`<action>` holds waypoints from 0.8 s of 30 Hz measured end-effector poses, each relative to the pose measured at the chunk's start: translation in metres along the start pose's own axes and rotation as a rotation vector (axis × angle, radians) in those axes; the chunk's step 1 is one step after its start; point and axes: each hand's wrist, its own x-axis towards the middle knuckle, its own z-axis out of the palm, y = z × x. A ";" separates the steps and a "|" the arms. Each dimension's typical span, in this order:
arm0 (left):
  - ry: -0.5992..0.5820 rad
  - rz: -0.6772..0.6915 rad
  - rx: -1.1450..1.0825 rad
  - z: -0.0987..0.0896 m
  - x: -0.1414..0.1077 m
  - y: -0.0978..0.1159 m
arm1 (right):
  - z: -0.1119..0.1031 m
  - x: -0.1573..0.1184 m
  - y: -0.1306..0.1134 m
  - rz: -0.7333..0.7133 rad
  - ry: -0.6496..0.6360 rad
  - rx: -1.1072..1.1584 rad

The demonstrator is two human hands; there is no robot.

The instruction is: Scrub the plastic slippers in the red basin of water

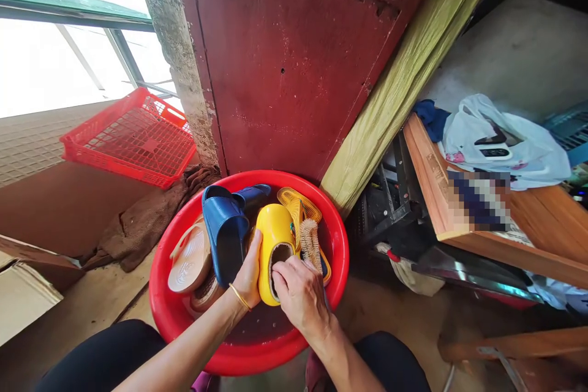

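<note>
My left hand [250,275] grips a glossy yellow clog [275,226] by its side, tilted with its opening toward me. The fingers of my right hand [301,294] are curled closed at that opening, partly inside it; what they hold, if anything, is hidden. Just beyond the right knuckles shows a scrub brush [310,242] with pale bristles, its lower part covered by the hand. Under the hands stands a red basin [158,294] of dark water. In it lie a blue slide sandal [225,214], a beige slipper [190,260] and yellow slippers [310,205].
Against the wall at left leans a red plastic crate [138,141], near a brown cloth [133,236] and cardboard. Behind the basin rises a dark red door [285,73]. On the right, a wooden bench [463,226] carries a white plastic bag [505,141]. My knees flank the basin.
</note>
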 end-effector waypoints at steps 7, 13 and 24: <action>0.016 0.017 0.000 -0.001 0.000 0.001 | 0.003 0.000 0.004 0.059 0.061 0.087; -0.004 0.019 -0.055 -0.011 0.004 0.009 | -0.009 -0.002 0.005 0.096 0.113 0.273; 0.002 0.196 -0.185 -0.016 -0.005 0.047 | 0.037 -0.053 0.017 0.164 -0.349 -0.165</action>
